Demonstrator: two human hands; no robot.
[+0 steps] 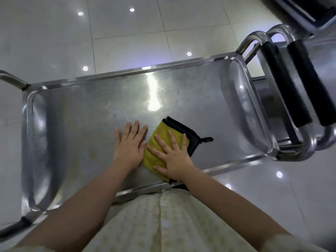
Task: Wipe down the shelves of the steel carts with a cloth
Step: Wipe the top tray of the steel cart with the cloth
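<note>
Head view: the right hand (175, 158), fingers spread, presses the cloth (161, 132) onto the shelf (87, 113) near its front rim; the left hand (130, 142) lies flat just beside it; the shelf's long axis runs left-right.

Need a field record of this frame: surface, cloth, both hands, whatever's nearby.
surface: steel cart top shelf, glare streak mid-shelf
cloth: yellow cloth, black trim, folded, near front edge
left: left hand flat on bare steel, just left of cloth
right: right hand flat on cloth, fingers spread
nearby: black-padded handles at right
floor: glossy tiles
</note>
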